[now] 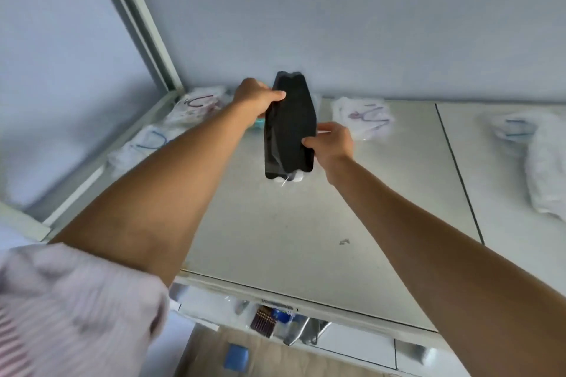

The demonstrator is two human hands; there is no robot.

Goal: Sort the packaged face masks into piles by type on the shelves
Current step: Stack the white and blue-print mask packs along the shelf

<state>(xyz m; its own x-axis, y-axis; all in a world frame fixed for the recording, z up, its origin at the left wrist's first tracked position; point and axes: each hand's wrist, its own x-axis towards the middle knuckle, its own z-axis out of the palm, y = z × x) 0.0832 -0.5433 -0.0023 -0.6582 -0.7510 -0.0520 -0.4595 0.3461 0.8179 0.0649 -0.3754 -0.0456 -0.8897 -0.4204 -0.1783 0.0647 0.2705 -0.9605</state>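
A black face mask in a clear packet (289,125) is held upright above the middle of the white shelf (275,223). My left hand (255,95) pinches its upper left edge. My right hand (332,141) grips its right side lower down. A bit of white packet shows just under the black one at its bottom end. Clear packets of white masks lie in piles: one with red loops (199,105) at the back left, one with blue loops (144,144) in front of it, one with purple loops (363,116) right of my hands.
A further pile of white packets with blue loops (533,150) lies on the right shelf panel, past a dark seam (459,174). A metal upright (144,21) stands at the back left corner. Below the front edge, a lower shelf holds mixed packets (275,318).
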